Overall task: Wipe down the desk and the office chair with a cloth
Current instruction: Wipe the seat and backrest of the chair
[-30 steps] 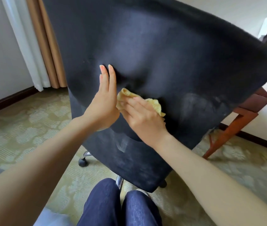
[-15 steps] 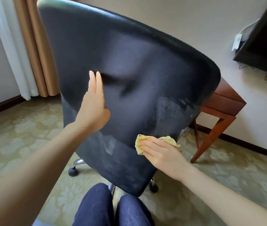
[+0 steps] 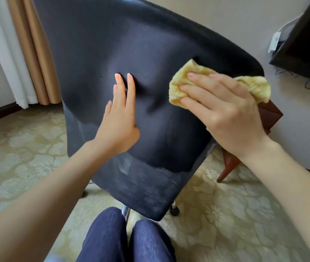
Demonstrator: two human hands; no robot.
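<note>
The black back of the office chair [image 3: 97,44] fills the middle of the view, its lower part dusty and pale. My left hand [image 3: 121,118] lies flat against the middle of the backrest with its fingers straight. My right hand [image 3: 224,108] presses a crumpled yellow cloth [image 3: 180,86] against the backrest near its upper right edge, the fingers spread over the cloth. A corner of the wooden desk [image 3: 271,114] shows just behind that hand, mostly hidden by the chair.
Beige and white curtains [image 3: 27,53] hang at the left. A black monitor [image 3: 305,38] with cables stands at the upper right. Patterned carpet [image 3: 226,214] covers the floor. My knees [image 3: 127,237] in dark trousers are at the bottom, close to the chair's castor [image 3: 175,210].
My right hand has carried the cloth from the backrest's lower right part up to its upper right edge. My left hand has stayed flat on the backrest's middle.
</note>
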